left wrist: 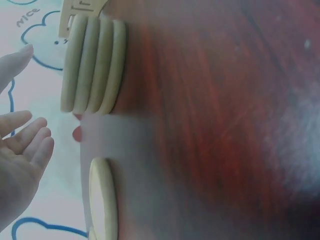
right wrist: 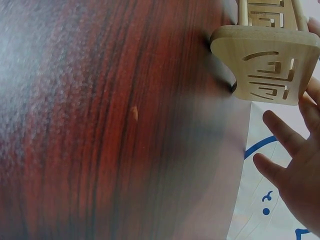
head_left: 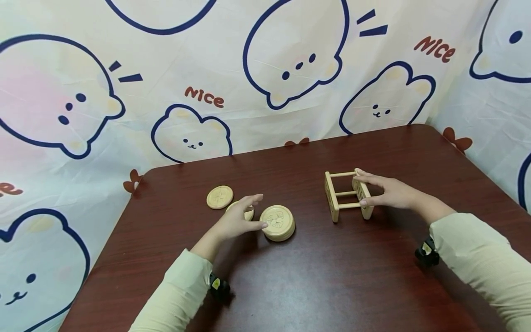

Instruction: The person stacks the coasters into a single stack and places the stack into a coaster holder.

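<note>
A pale wooden coaster holder (head_left: 331, 198), two cut-out end panels joined by rods, stands on the dark table. My right hand (head_left: 392, 192) grips its right panel (right wrist: 272, 65), with thumb and index finger at opposite edges; the other fingers (right wrist: 282, 132) stick out. My left hand (head_left: 238, 222) hovers beside a stack of round wooden coasters (head_left: 277, 222), thumb near its left edge. Its fingers are spread and relaxed around nothing. In the left wrist view, the stacked coasters (left wrist: 93, 65) stand apart from that hand (left wrist: 22, 165). One coaster (head_left: 249, 214) is partly hidden behind the left hand.
Another coaster (head_left: 220, 197) lies flat farther left. The reddish-brown wooden table (head_left: 315, 286) has rounded far corners. A pale cloth with cartoon bears (head_left: 191, 133) hangs behind its far edge and along the sides.
</note>
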Motion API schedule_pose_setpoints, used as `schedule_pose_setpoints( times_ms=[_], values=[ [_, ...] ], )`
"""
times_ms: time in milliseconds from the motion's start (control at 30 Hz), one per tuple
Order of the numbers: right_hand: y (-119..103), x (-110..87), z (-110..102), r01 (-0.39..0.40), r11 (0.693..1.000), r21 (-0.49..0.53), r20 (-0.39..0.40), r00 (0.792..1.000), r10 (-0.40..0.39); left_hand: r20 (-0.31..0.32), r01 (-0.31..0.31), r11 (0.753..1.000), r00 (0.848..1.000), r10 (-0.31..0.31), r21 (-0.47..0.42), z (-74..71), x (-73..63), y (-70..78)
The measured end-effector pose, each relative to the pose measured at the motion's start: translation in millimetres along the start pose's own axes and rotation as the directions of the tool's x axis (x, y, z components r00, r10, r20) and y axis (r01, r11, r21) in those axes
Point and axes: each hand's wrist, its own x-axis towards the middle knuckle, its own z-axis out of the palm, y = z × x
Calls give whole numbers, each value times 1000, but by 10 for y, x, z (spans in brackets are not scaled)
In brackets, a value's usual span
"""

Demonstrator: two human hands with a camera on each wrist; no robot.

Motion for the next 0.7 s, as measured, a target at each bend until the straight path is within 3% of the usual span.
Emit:
schedule_pose_setpoints(
  times_ms=[467,700],
  values=[
    [-28,-15,-9,-14,1000,-4,-2,1000,14,-57,64,997,996,-66,-37,-256,-8,-97],
    [-36,-12,-4,-14,1000,11,11,1000,14,-82,148,987,985,-152,-55,-362,-44,-205]
  ],
)
